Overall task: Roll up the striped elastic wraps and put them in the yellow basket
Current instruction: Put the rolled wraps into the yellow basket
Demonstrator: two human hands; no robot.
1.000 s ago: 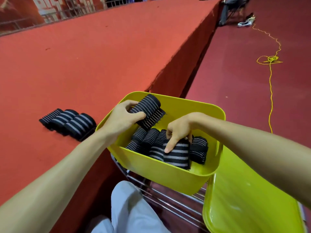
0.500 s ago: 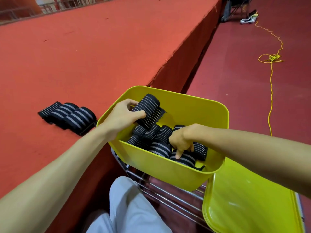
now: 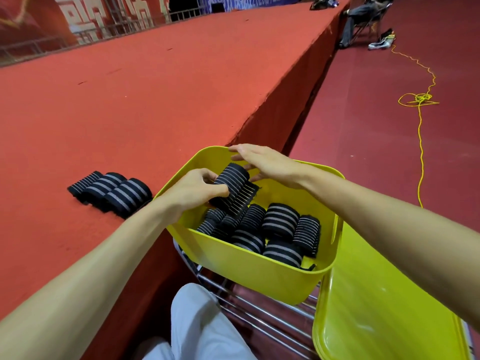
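The yellow basket [image 3: 249, 271] sits tilted on a wire rack below the red stage edge. Several rolled black wraps with grey stripes [image 3: 279, 224] lie inside it. My left hand [image 3: 192, 189] grips one rolled striped wrap [image 3: 232, 189] above the basket's left side. My right hand [image 3: 267, 162] hovers flat over the basket's far rim with straight fingers, its fingertips next to the held roll. Three more rolled wraps [image 3: 111, 192] lie in a row on the red carpet left of the basket.
A yellow lid or tray [image 3: 384, 320] leans at the lower right beside the wire rack [image 3: 259, 315]. A yellow cord [image 3: 419, 141] runs across the dark red floor at right. A seated person and shoes are far back. My white trouser leg [image 3: 205, 328] is below.
My right hand has lifted out of the rolls in the basket and moved up to the far rim, fingers now straight. The left hand still holds its roll.
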